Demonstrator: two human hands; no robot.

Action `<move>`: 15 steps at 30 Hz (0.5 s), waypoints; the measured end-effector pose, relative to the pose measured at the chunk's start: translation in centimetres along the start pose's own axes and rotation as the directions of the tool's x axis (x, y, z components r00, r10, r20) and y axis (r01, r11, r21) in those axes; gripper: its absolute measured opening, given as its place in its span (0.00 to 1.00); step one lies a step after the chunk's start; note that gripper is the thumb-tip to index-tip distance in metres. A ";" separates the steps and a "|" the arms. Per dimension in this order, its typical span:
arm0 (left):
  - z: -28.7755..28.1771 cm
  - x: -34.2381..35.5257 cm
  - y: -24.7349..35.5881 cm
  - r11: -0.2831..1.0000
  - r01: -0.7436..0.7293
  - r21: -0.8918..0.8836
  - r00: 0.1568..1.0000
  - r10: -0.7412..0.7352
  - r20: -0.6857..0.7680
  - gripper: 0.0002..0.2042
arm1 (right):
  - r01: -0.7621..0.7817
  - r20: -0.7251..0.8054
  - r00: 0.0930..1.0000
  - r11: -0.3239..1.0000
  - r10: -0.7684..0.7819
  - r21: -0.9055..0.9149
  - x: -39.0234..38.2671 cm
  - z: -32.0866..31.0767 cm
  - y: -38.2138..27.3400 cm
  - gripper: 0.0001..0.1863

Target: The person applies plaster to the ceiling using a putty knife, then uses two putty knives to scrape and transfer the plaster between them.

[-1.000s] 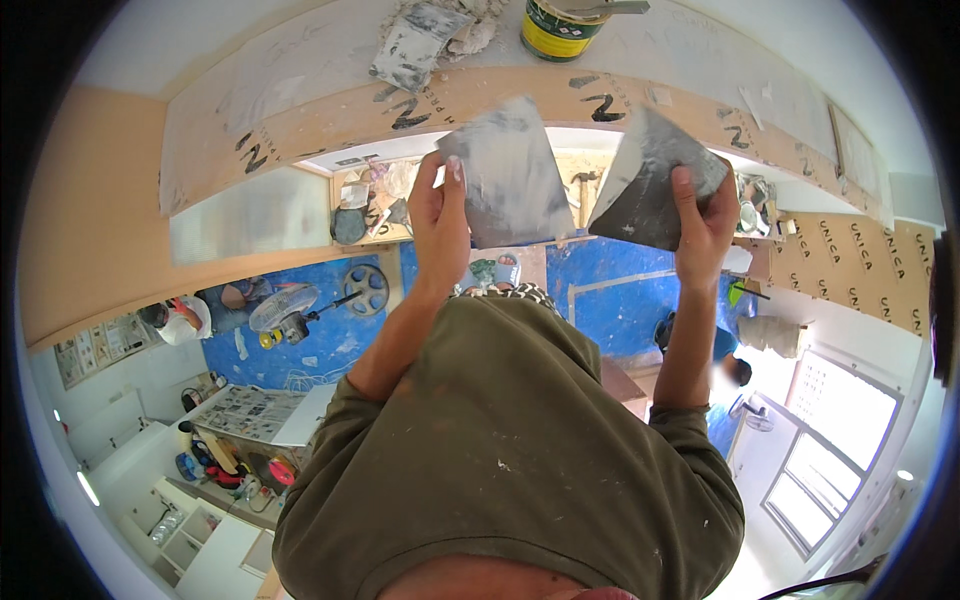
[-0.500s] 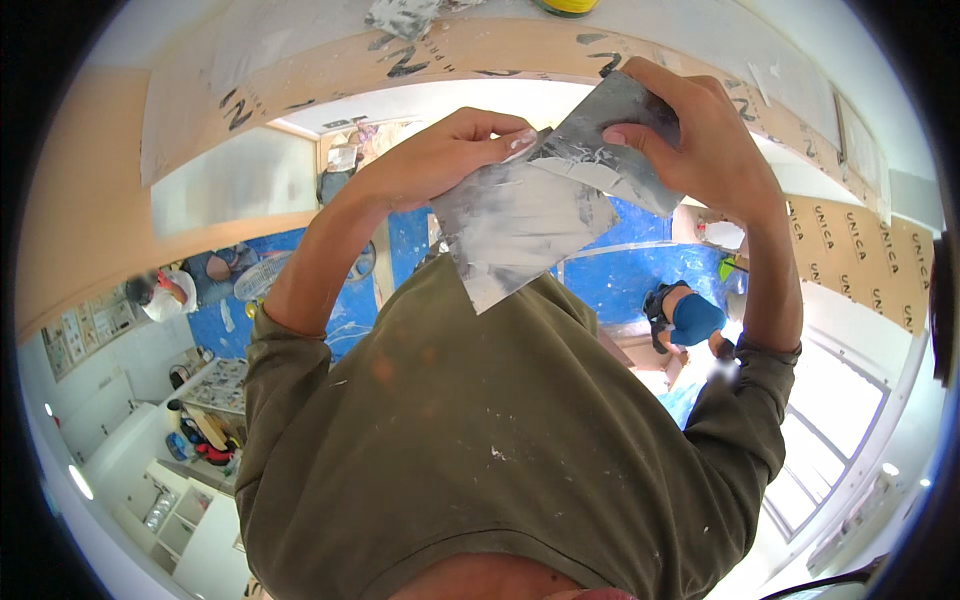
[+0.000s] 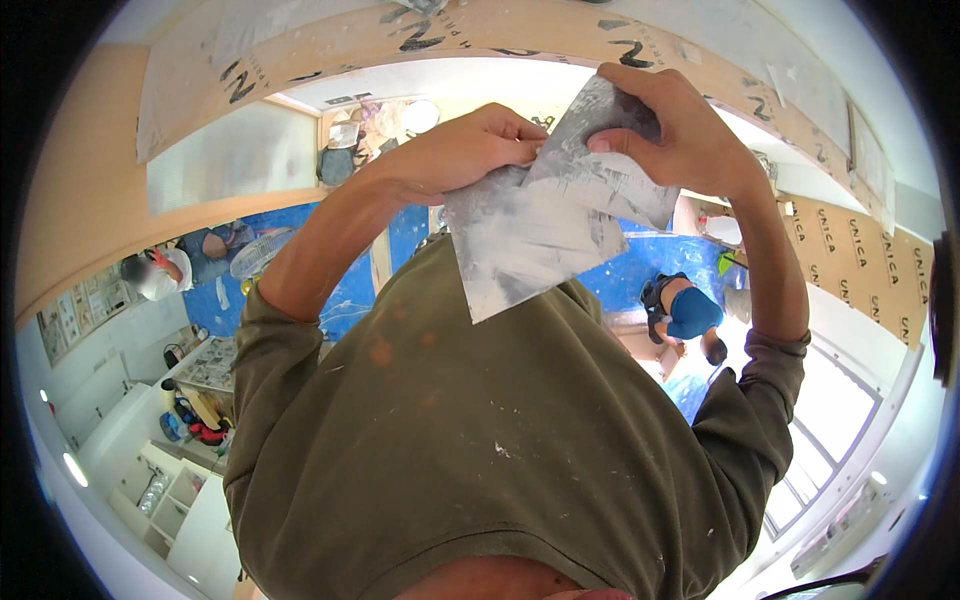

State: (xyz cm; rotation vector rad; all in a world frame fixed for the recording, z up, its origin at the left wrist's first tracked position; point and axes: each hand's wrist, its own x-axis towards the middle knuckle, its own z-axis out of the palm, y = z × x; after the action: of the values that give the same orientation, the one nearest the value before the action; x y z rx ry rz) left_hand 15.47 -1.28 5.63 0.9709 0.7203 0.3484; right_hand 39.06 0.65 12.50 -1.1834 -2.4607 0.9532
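Observation:
My left hand is closed at the upper edge of a flat metal filling knife, whose broad face is smeared with white paste. My right hand grips a second metal filling knife, thumb on its face and fingers behind. Its lower part carries thick white paste and overlaps the left knife, their faces meeting in front of my chest. The handles, if any, are hidden. White flecks dot my dark green shirt.
Past my hands runs a paper-covered ledge. Far below, blue sheeting covers the floor. One person in blue bends over at the right; another in white is at the left, near a fan. Brown printed paper hangs at the right.
My right hand and its knife have shifted slightly left, and the knife now overlaps more of the left one. The yellow container on the ledge has left the view.

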 end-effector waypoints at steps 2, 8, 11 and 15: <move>0.1 0.1 0.0 1.000 0.013 -0.013 0.999 -0.012 0.047 0.12 | 0.078 -0.069 0.994 0.995 -0.083 -0.069 0.1 0.7 -0.1 0.20; 0.7 0.1 -0.2 0.995 0.083 0.048 0.993 -0.078 -0.092 0.12 | -0.001 0.068 0.998 0.995 0.008 -0.100 0.7 0.8 -1.7 0.29; 0.9 0.7 -1.7 0.998 0.065 -0.010 0.970 -0.065 -0.235 0.11 | -0.015 0.109 0.994 0.996 0.024 -0.082 0.9 0.7 -1.9 0.30; -0.6 1.7 -3.2 0.994 0.101 -0.041 0.991 -0.105 -0.088 0.09 | 0.031 0.140 0.990 0.999 -0.027 -0.029 1.2 0.8 -2.0 0.20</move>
State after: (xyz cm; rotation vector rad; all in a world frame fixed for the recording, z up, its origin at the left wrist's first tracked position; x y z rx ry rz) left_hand 16.14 -1.70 2.04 0.8838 0.8403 0.3152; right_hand 36.66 0.33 13.12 -1.1226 -2.6031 1.0258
